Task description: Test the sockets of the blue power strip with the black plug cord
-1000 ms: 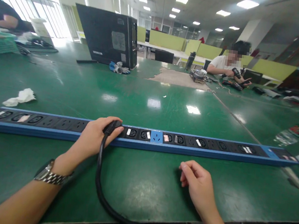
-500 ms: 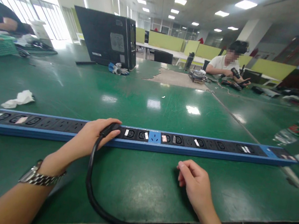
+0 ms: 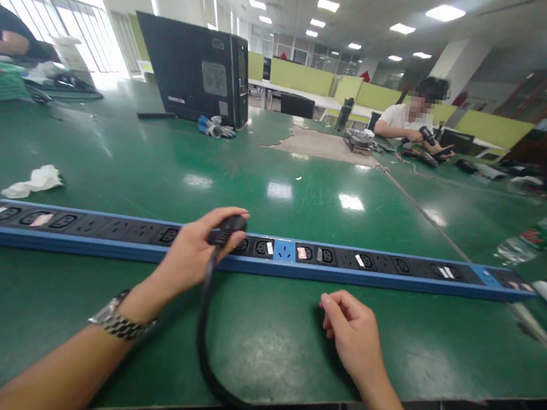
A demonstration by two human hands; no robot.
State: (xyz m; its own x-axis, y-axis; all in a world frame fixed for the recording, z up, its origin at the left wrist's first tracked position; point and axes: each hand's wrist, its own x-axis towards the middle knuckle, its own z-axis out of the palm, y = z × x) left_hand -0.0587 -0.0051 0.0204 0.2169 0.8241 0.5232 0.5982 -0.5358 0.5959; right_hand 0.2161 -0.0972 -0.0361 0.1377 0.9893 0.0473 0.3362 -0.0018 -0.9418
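1. Over the blue-edged power strip (image 3: 97, 244), left of its blue socket (image 3: 285, 251), the left hand's grip (image 3: 189, 251) is closing around the black plug (image 3: 233, 224).
2. Farther right and nearer the person, the right hand (image 3: 357, 334) is curling loosely, showing nothing held.
3. The plug's head is pointing away from the person, slightly rightward; its long axis is crossing the strip's, the cord (image 3: 204, 330) curving toward the surface's (image 3: 251, 377) near edge.

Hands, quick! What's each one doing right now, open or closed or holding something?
Left hand: closed on the black plug.
Right hand: fingers loosely curled closed, nothing seen in them.
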